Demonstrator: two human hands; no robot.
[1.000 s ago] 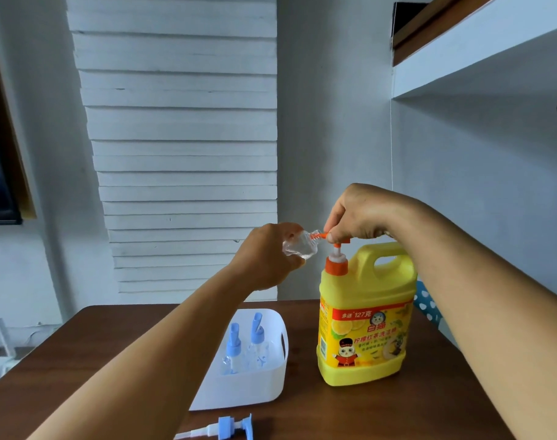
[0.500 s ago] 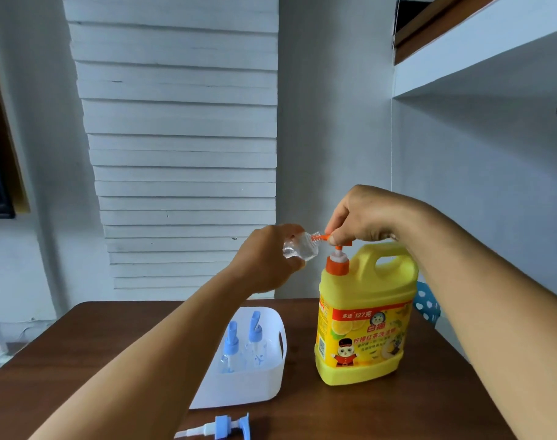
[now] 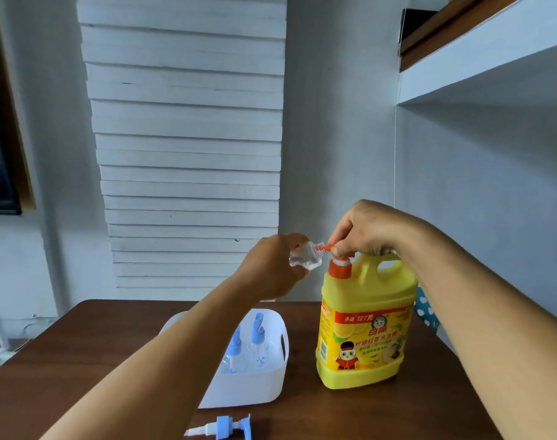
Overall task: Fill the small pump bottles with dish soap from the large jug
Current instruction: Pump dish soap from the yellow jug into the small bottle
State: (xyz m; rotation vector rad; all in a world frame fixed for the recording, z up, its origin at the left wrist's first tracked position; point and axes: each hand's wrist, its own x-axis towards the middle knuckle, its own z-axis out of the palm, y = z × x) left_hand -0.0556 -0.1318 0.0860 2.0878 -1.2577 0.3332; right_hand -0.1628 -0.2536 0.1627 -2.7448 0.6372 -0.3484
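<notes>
White slats back our brown worktop. At centre, our left hand has its fingers wrapped round a clear bottle, mouth tilted to the jug spout at 3 o'clock. Our right hand is closed over the orange pump, pressing. We judge filling is underway; next, pump steadily. Two capped bottles wait in the tub at 7 o'clock.

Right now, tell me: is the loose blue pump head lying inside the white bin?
No, the loose blue pump head lies on the table, in front of the white bin.
</notes>
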